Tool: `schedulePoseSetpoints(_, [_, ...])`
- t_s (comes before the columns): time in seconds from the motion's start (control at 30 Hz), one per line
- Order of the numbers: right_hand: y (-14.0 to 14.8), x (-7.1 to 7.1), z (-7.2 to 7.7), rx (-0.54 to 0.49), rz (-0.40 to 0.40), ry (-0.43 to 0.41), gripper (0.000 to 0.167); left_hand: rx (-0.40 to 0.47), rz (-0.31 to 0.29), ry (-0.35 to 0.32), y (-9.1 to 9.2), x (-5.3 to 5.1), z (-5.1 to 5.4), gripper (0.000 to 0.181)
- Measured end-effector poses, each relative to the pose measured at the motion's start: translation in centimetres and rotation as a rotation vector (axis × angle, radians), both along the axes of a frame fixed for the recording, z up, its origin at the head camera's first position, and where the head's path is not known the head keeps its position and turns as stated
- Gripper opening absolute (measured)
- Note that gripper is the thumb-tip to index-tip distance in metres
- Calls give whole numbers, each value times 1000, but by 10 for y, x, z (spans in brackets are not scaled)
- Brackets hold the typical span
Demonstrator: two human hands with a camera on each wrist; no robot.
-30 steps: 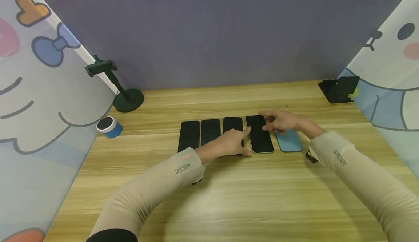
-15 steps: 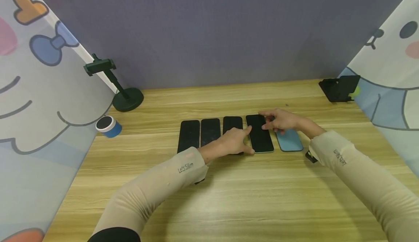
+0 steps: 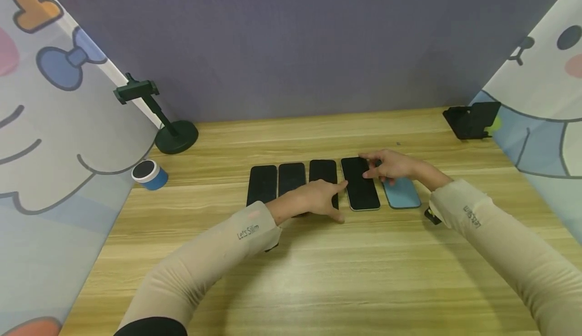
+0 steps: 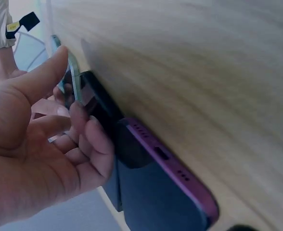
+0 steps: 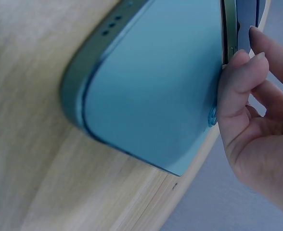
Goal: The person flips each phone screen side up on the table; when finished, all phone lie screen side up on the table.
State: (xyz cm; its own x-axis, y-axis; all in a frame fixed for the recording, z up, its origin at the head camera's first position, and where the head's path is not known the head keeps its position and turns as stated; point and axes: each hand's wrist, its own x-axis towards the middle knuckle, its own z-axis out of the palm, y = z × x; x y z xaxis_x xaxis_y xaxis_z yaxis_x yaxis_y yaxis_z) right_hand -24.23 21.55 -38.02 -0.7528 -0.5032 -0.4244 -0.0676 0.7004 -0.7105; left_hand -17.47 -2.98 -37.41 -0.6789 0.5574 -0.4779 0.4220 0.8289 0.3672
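Note:
Several phones lie in a row on the wooden table. A black-screened phone (image 3: 364, 192) lies between my two hands. My left hand (image 3: 316, 198) reaches over the third phone (image 3: 324, 170), index fingertip at the middle phone's left edge and thumb spread away from its lower end. Beyond it, my right hand (image 3: 393, 164) rests its fingertips along that phone's upper right edge, its other fingers over the light-blue phone (image 3: 403, 195). The right wrist view shows this blue back (image 5: 151, 86) close up. A purple-edged phone (image 4: 180, 178) shows below my left fingers in the left wrist view.
Two more black-screened phones lie at the row's left, the outer one (image 3: 262, 182) and its neighbour (image 3: 291, 175). A dark round-based stand (image 3: 177, 137) and a blue-and-white jar (image 3: 150, 175) stand at left. A black folding stand (image 3: 473, 121) sits at back right.
My left thumb has drawn back left from the lower end of the phone between my hands. My right hand stays at that phone's edge. The head view has shifted slightly.

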Motion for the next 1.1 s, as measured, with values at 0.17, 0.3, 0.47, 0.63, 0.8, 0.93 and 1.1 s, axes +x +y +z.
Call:
schedulePoseSetpoints(0.17, [0,0,-1,-1,3,2,78,48,17,-28,-1,1,-1,99])
schedulePoseSetpoints(0.3, [1,-2,-3,1,1,-4,77,26,49,4,4,2,-4,96])
schedulePoseSetpoints(0.47, [1,-4,-5,1,10,2,75,-51,81,131,13,6,-11,94])
schedulePoseSetpoints(0.63, [1,-5,-5,2,11,34,73,-81,110,224,18,8,-17,95])
schedulePoseSetpoints(0.8, [0,-7,-4,5,-4,48,72,-55,134,218,20,6,-17,95])
schedulePoseSetpoints(0.93, [0,-7,-3,7,-12,52,71,-34,146,196,20,5,-16,96])
schedulePoseSetpoints(1.1, [0,-5,-6,9,-18,42,72,-41,156,170,21,5,-16,96])
